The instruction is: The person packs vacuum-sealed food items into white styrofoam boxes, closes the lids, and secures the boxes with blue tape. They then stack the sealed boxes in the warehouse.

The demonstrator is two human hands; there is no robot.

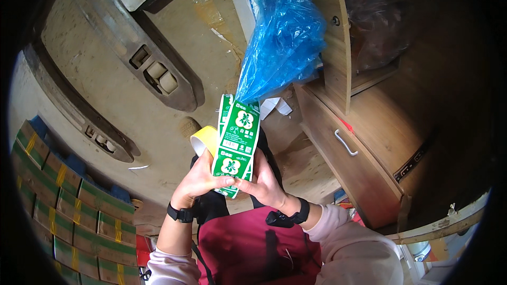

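A strip of green-and-white printed labels is gripped between my hands, with both thumbs pressing on its lower end. My left hand holds the strip from the left side. Just above its fingers, a roll of yellow tape touches the strip's left edge; whether the hand also grips this roll cannot be told. My right hand wraps the strip's right side, its fingers partly hidden behind. At the strip's upper end, the tip of a blue plastic bag overlaps the labels.
Two pallet-jack forks lie on the floor at left. Strapped cartons are stacked at lower left. A wooden cabinet with a white handle stands to the right. Folded white paper lies beyond the labels. A dark red apron covers my lap.
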